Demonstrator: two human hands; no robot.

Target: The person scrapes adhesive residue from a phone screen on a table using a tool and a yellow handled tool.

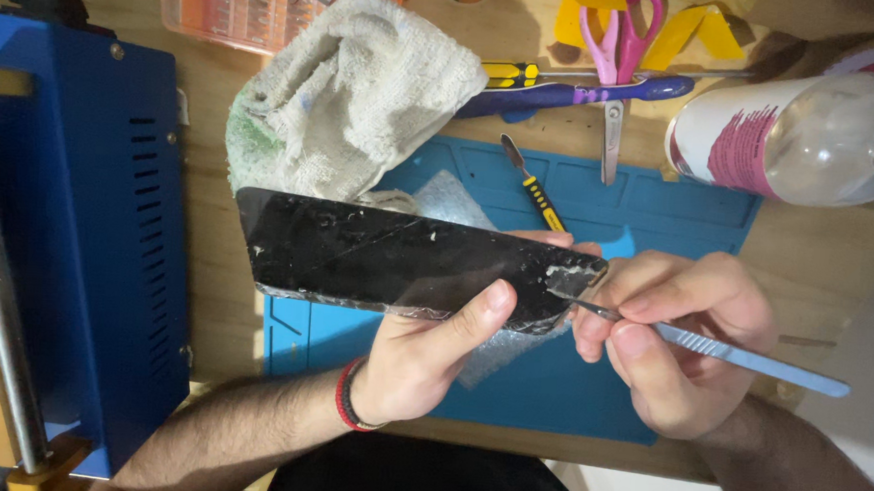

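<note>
Right hand [679, 335] pinches a slim metal scraper blade [727, 351] between thumb and forefingers, pen-style, tip set against the near right corner of a cracked black phone screen panel [387, 258]. Left hand [432, 353] is closed on that panel, thumb pressed on the glass face near the working corner, fingers hidden underneath; a red and black wristband [350, 397] sits at the wrist. Panel is held up off the surface, tilted, long axis running left to right, white residue and fracture lines across it, glass crumbling at the corner where the tip works. Judgement: keep the blade shallow, nearly flat to the panel, and move in short strokes; the thumb close by steadies the corner but lies near the blade's line, so a slip could cut. Loose shards are a risk to bare fingers. Below the hands lie a blue work mat [548, 398] and a piece of bubble wrap [449, 199], on a wooden surface [829, 258]. Behind the panel, a crumpled off-white cloth [355, 95]. Further back: a small yellow-handled pry tool [536, 186], a purple-handled screwdriver [581, 90], pink-handled scissors [618, 47], an orange compartment tray [241, 11]. A clear bottle with pink label [786, 138] lies on its side at right. A blue metal machine housing [74, 230] stands at left.
</note>
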